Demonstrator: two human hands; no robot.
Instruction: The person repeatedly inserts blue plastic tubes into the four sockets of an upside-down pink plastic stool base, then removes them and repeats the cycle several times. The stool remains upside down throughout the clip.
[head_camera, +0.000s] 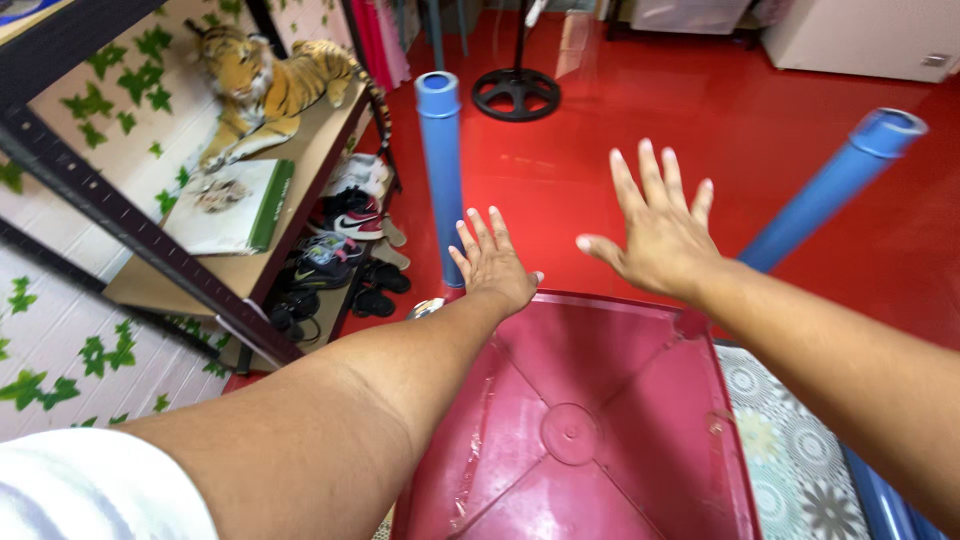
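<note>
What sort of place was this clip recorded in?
Probably a room in a home, used for storage: a dark metal shelf rack holds a plush tiger toy above pairs of shoes, over a glossy red floor with a black fan base.

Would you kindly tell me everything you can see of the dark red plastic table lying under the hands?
The table is dark red moulded plastic, turned upside down, so its ribbed underside with diagonal ridges and a central round boss faces up. Two blue legs rise from its far corners; the right one leans outward. The left hand rests at its far edge, while the right hand hovers open above it. It lies on a red floor.
</note>
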